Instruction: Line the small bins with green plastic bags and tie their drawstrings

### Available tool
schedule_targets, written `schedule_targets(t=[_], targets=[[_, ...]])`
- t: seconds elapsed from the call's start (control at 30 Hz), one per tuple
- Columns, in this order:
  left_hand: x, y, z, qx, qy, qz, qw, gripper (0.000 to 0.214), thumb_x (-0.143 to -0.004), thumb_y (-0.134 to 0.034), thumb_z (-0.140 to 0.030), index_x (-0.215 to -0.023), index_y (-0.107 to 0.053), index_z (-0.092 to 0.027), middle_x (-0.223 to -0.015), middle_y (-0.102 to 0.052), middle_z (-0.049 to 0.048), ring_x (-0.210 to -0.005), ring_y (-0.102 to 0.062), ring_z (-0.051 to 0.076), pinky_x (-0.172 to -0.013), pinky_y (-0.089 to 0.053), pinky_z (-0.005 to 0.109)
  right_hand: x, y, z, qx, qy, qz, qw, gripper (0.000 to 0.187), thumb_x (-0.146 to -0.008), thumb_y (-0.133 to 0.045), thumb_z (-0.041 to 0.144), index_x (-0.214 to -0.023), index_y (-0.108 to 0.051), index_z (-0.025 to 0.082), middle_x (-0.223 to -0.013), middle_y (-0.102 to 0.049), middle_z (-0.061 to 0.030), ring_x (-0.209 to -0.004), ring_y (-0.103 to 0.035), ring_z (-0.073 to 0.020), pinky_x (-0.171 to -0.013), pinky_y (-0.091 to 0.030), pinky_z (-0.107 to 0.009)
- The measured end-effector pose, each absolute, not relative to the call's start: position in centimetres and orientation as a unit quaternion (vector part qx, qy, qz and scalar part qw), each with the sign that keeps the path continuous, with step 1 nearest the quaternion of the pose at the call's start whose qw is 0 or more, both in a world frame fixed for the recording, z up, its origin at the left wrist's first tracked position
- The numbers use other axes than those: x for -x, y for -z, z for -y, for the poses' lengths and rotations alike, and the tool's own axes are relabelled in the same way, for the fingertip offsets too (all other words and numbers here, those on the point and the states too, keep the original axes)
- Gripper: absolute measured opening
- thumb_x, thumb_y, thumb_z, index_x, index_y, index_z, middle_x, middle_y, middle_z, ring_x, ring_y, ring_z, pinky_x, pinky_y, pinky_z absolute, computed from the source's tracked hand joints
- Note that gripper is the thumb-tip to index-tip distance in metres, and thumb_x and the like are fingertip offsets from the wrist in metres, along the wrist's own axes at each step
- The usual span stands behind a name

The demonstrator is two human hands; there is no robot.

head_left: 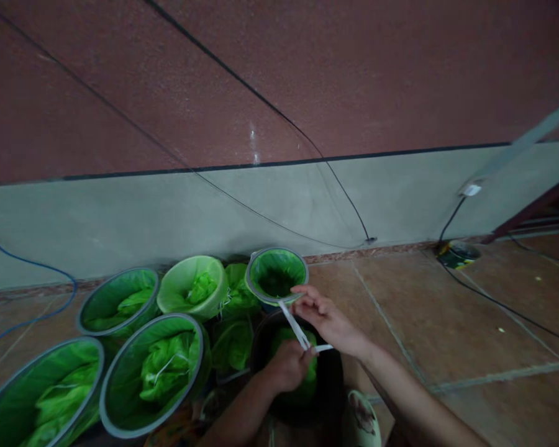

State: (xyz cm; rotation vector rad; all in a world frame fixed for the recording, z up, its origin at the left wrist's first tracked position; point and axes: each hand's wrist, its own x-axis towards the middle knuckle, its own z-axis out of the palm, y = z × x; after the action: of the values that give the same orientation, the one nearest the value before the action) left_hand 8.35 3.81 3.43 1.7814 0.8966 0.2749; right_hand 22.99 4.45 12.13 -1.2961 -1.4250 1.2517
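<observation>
My left hand [286, 366] is closed around a bunched green bag [307, 380] and a white drawstring [294, 325], over a dark bin [328, 379] in front of me. My right hand [328, 316] pinches the same white drawstring, which runs up from my left fist, with a second white end sticking out to the right. Both hands touch each other above the dark bin. The bag fills the bin's mouth.
Several grey-rimmed bins lined with green bags stand on the tiled floor to the left: [276, 274], [194, 287], [118, 301], [153, 369], [37, 397]. Black cables run along the wall and floor to a wall socket [470, 188]. A blue cable [37, 267] hangs at left.
</observation>
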Motion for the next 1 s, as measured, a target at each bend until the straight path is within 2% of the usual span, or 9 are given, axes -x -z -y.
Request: schedule_targets(t=[0.07, 0.2, 0.33, 0.53, 0.7, 0.8, 0.87, 0.93, 1.0], targets=[[-8.0, -3.2, -4.3, -0.746, -0.128, -0.385, 0.529, 0.046, -0.094, -0.036, -0.046, -0.087, -0.069, -0.014, -0.075, -0.061, 0.0042, -0.073, -0.053, 0.017, -0.073, -0.042, 0.029, -23.8, -10.5, -4.1, 0.596, -0.431, 0.592, 0.329, 0.036, -0.092, -0.046, 0.036, -0.123, -0.051, 0.018, -0.09, -0.066, -0.0048, -0.082, -0.061, -0.0171, -0.077, -0.045, -0.031], [-7.8, -3.3, -5.2, -0.714, -0.153, -0.374, 0.572, 0.054, -0.091, -0.032, -0.056, -0.074, -0.063, -0.014, -0.062, -0.049, 0.0, -0.061, -0.043, 0.013, -0.061, -0.036, 0.025, -24.1, -8.3, -2.6, 0.633, -0.364, 0.668, 0.142, 0.033, -0.095, -0.035, 0.03, -0.094, -0.065, 0.017, -0.088, -0.068, -0.0084, -0.081, -0.062, -0.0186, -0.077, -0.044, -0.031], [-7.5, -4.2, -5.9, -0.675, -0.141, -0.415, 0.594, 0.052, -0.086, -0.04, -0.056, -0.06, -0.057, -0.015, -0.052, -0.04, -0.0027, -0.054, -0.037, 0.011, -0.055, -0.029, 0.025, -23.4, -8.2, -1.9, 0.668, -0.315, 0.67, 0.073, 0.034, -0.094, -0.038, 0.029, -0.084, -0.068, 0.016, -0.085, -0.071, -0.0105, -0.081, -0.064, -0.02, -0.074, -0.043, -0.03], [-6.6, -4.6, -6.7, -0.626, -0.148, -0.473, 0.601, 0.036, -0.075, -0.057, -0.045, -0.065, -0.068, -0.012, -0.052, -0.046, -0.0027, -0.053, -0.038, 0.01, -0.055, -0.028, 0.024, -22.3, -8.8, -1.3, 0.675, -0.275, 0.682, 0.067, 0.027, -0.087, -0.048, 0.021, -0.077, -0.072, 0.018, -0.08, -0.072, -0.0101, -0.078, -0.065, -0.0204, -0.068, -0.042, -0.028], [-6.3, -4.3, -6.5, -0.688, -0.147, -0.441, 0.557, 0.015, -0.07, -0.062, -0.028, -0.066, -0.068, -0.014, -0.057, -0.058, -0.0013, -0.057, -0.049, 0.012, -0.06, -0.038, 0.025, -22.9, -8.1, -1.0, 0.633, -0.318, 0.701, 0.089, 0.022, -0.08, -0.053, 0.016, -0.067, -0.07, 0.019, -0.072, -0.07, -0.007, -0.069, -0.061, -0.0185, -0.064, -0.039, -0.028], [-6.5, -5.2, -6.3, -0.766, -0.167, -0.395, 0.479, 0.008, -0.07, -0.059, -0.016, -0.072, -0.067, -0.017, -0.067, -0.065, -0.0012, -0.067, -0.057, 0.015, -0.08, -0.044, 0.03, -23.7, -7.5, -2.1, 0.644, -0.332, 0.666, 0.179, 0.02, -0.074, -0.052, 0.012, -0.078, -0.071, 0.018, -0.075, -0.069, -0.0053, -0.071, -0.06, -0.0172, -0.066, -0.04, -0.027], [-6.6, -6.3, -6.3, -0.818, -0.177, -0.351, 0.42, 0.011, -0.072, -0.055, -0.012, -0.076, -0.063, -0.019, -0.07, -0.066, -0.0023, -0.073, -0.06, 0.015, -0.097, -0.038, 0.035, -23.9, -7.1, -2.8, 0.617, -0.368, 0.645, 0.259, 0.02, -0.072, -0.051, 0.012, -0.08, -0.069, 0.017, -0.077, -0.068, -0.0032, -0.072, -0.059, -0.0155, -0.067, -0.041, -0.025], [-6.6, -7.5, -6.2, -0.857, -0.182, -0.313, 0.367, 0.015, -0.073, -0.052, -0.011, -0.082, -0.058, -0.021, -0.072, -0.065, -0.0034, -0.076, -0.061, 0.015, -0.105, -0.032, 0.038, -23.8, -7.0, -3.2, 0.57, -0.42, 0.634, 0.31, 0.017, -0.074, -0.048, 0.013, -0.077, -0.065, 0.016, -0.076, -0.066, -0.0013, -0.071, -0.057, -0.0138, -0.068, -0.042, -0.024], [-6.5, -8.4, -6.2, -0.88, -0.185, -0.298, 0.319, 0.018, -0.074, -0.051, -0.011, -0.087, -0.056, -0.022, -0.073, -0.064, -0.0038, -0.076, -0.061, 0.015, -0.107, -0.031, 0.039, -23.5, -7.0, -3.2, 0.545, -0.452, 0.63, 0.319, 0.017, -0.076, -0.046, 0.014, -0.076, -0.062, 0.016, -0.076, -0.065, -0.0007, -0.07, -0.056, -0.013, -0.069, -0.043, -0.024]])
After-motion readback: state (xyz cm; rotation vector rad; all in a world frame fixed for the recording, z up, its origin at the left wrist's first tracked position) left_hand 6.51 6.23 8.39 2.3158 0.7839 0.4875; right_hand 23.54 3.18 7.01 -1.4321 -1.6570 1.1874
